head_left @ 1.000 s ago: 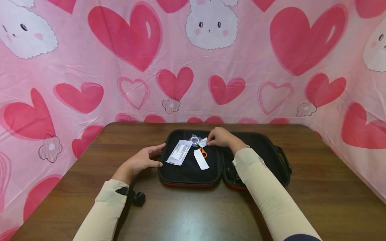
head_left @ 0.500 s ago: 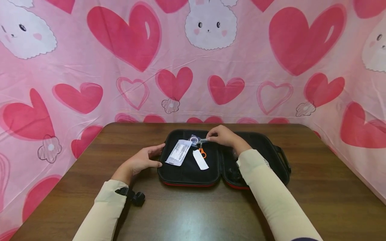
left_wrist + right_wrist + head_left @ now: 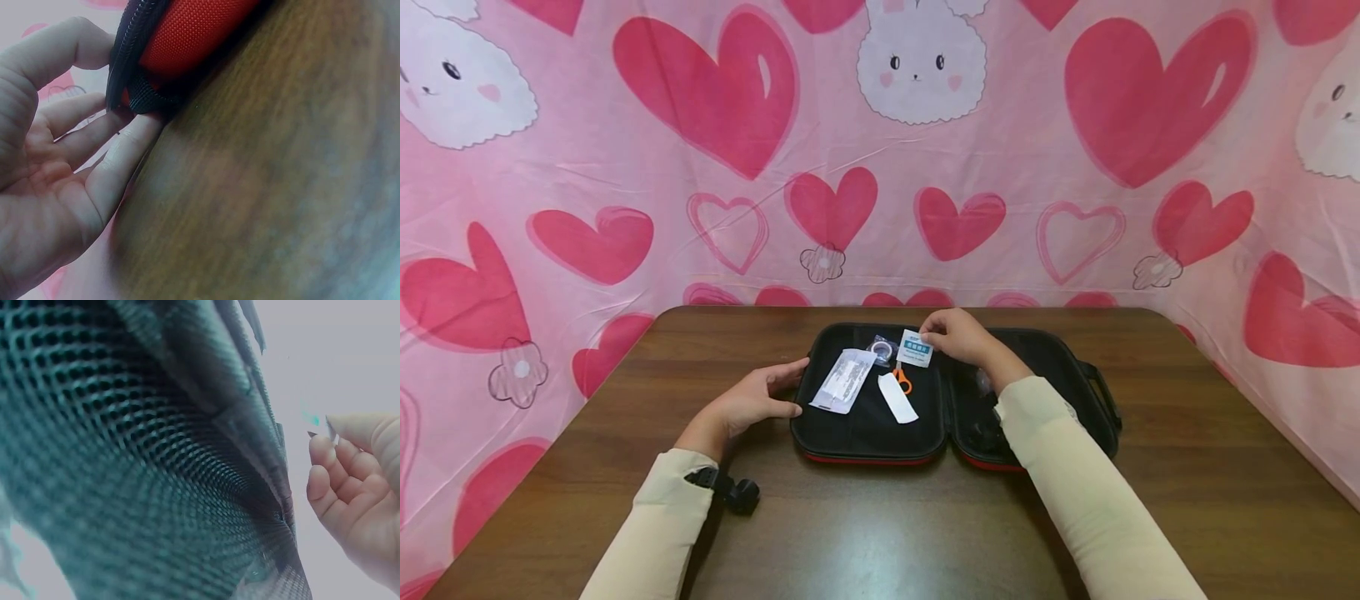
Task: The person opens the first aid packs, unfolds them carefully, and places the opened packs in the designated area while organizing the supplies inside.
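My right hand (image 3: 958, 335) pinches an alcohol pad packet (image 3: 915, 348), small, square, white and teal, above the left half of an open black case (image 3: 865, 437). In the right wrist view the packet (image 3: 322, 427) shows only partly between thumb and fingers. In that half lie a long white packet (image 3: 843, 382), a wrapped roll of tape (image 3: 882, 351), orange-handled scissors (image 3: 901, 381) and a white strip (image 3: 897, 398) partly over them. My left hand (image 3: 748, 402) rests its fingers and thumb against the case's left edge. The left wrist view shows them touching the red side (image 3: 194, 37).
The case's right half (image 3: 1045, 367) has mesh and a carry handle (image 3: 1101, 390); its contents are mostly hidden by the right arm. A brown wooden table (image 3: 865, 533) bears the case. Behind hangs a pink heart-patterned cloth (image 3: 880, 142).
The alcohol pad packet has turned from tilted, through nearly edge-on, to printed face toward the head camera. My right hand has shifted slightly right and back. The left hand stays put.
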Demonstrator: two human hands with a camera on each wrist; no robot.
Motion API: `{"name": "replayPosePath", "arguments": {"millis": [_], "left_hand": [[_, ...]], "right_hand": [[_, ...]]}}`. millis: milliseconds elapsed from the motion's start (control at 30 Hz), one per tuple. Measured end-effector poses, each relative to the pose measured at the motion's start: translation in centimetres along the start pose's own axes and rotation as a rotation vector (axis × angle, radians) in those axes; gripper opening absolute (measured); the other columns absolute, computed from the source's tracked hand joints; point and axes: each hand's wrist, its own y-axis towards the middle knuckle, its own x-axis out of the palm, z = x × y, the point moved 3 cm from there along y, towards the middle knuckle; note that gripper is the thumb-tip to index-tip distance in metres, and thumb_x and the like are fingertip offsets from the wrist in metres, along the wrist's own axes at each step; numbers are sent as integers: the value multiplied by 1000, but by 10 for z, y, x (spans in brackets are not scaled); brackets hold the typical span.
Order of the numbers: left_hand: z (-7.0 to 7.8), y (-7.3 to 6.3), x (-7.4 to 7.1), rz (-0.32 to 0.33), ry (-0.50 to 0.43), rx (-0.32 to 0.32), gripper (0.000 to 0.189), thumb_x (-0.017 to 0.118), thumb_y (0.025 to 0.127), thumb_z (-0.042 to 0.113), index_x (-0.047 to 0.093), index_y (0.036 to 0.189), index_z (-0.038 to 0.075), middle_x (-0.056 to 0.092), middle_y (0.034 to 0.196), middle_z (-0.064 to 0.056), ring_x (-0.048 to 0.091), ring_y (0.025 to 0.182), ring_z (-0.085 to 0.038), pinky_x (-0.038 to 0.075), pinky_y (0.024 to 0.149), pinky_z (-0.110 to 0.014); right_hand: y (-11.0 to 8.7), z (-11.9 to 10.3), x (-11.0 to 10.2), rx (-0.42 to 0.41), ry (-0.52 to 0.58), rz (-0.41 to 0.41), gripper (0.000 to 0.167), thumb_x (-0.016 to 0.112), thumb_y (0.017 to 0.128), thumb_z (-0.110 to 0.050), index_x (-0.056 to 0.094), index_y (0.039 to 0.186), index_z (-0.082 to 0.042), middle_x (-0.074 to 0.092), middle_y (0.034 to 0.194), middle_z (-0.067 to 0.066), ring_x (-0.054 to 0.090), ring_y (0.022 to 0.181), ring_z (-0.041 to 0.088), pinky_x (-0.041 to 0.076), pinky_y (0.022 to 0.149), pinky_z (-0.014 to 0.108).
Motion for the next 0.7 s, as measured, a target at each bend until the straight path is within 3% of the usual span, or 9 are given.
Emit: {"name": "replayPosePath", "arguments": {"millis": [700], "left_hand": [[0,0,0,5,7,-5,83,76,80,7,33,152,6,39,149,-23,33,138,-41,24,111,-60]], "right_hand": [[-22,-2,-17,-7,133,81,14,65,93,-10,67,101,1,66,89,12,59,70,21,56,64,33]]}}
